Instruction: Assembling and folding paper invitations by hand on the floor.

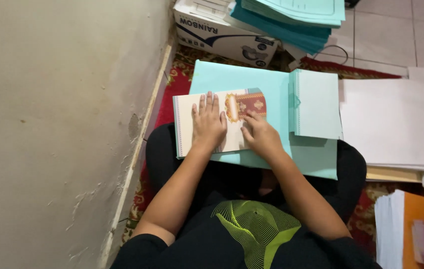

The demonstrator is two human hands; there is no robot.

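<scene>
A pale plastered wall (57,124) fills the whole left of the frame, its paint chipped near the floor. To the right of it a red patterned rug (172,84) shows in strips around the seated person, whose black-clad legs (164,149) cross the lower middle. On the right, a wide stack of white sheets (396,124) lies flat, and below it, in the lower right corner, an orange folder (423,219) sits on another white pile. At the top centre a white cardboard box (222,35) stands against the wall, with a heap of teal folders (291,20) leaning over it.

Across the person's lap in the middle of the frame lies a large light-teal sheet (252,84) — on its right part rests a smaller stack of teal-edged booklets (316,102). On its left part lies a cream booklet (187,124) with an ornate gold-and-maroon cover panel (249,104) at its upper right.

The left hand (208,122) lies flat on the cream booklet, palm down, fingers stretched out and close together, pressing it. The right hand (259,134) is curled just beside it — its fingertips bent down onto the booklet's right edge below the panel; whether they pinch a page cannot be told.
</scene>
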